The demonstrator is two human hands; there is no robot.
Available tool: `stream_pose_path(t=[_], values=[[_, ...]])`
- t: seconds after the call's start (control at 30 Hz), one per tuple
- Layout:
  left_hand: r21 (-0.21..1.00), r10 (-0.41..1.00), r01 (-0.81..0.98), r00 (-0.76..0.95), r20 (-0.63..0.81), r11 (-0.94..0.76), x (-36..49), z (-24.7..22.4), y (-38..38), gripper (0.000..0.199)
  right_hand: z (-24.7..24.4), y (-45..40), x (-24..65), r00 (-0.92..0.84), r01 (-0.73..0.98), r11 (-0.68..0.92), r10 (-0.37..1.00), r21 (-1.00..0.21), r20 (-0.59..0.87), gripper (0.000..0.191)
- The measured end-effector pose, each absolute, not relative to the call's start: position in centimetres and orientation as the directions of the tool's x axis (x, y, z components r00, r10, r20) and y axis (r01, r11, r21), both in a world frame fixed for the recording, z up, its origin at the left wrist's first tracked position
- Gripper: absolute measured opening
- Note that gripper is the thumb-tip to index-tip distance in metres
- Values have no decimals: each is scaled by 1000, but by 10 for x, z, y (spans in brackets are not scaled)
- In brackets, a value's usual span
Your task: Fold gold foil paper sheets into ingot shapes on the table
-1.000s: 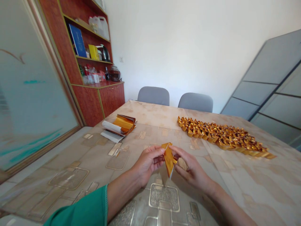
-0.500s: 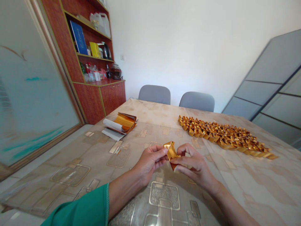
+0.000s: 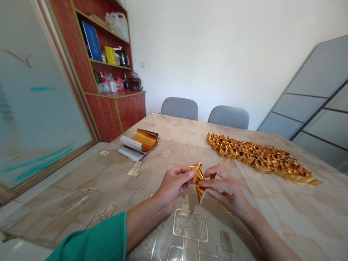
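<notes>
A partly folded piece of gold foil paper (image 3: 198, 177) is held above the table between my two hands. My left hand (image 3: 175, 183) pinches its upper left edge between thumb and fingers. On the other side, my right hand (image 3: 223, 184) has its fingertips closed on the middle and lower right of the paper. A pale-edged point of the paper hangs below the right fingers. To the left lies a curled stack of gold foil sheets (image 3: 144, 139) with white backs. Rows of folded gold paper pieces (image 3: 255, 154) stand packed together on the right.
The table (image 3: 165, 125) has a patterned, glossy cover. Two grey chairs (image 3: 179, 108) stand at its far edge, before a white wall. A red-brown cabinet (image 3: 116, 108) with shelves of household items is at the back left, beside a frosted glass door (image 3: 40, 94).
The paper's lower part has turned, showing more shiny gold and a longer hanging point. Both hands stay nearly in place, the right fingers shifting slightly on the paper.
</notes>
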State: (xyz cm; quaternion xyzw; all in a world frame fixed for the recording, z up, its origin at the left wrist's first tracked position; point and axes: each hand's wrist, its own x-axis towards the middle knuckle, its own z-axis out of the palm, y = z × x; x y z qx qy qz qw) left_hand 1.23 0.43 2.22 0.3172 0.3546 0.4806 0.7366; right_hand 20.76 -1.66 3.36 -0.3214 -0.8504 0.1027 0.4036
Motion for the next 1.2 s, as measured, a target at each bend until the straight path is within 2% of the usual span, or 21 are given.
stream_pose_path(t=[0.13,0.3,0.47,0.63,1.03,1.2], values=[[818,947,-490,258,-193,300,13,21,4,30,34,-17,206,-480,472,766,638,-435,602,23],[807,947,-508,260,-190,302,16,20,1,33,36,-18,200,-385,449,700,713,-556,586,4],[784,944,-536,270,-189,311,19,20,-4,35,32,-18,192,-231,403,593,803,-697,550,16],[778,949,-552,251,-189,301,22,20,-7,37,25,-16,185,-107,378,513,851,-771,514,19],[896,984,-427,171,-53,122,25,11,-8,30,26,-19,184,-95,404,483,867,-777,490,24],[904,983,-412,180,-41,113,25,10,-7,29,26,-20,185,-142,421,507,856,-752,497,19]])
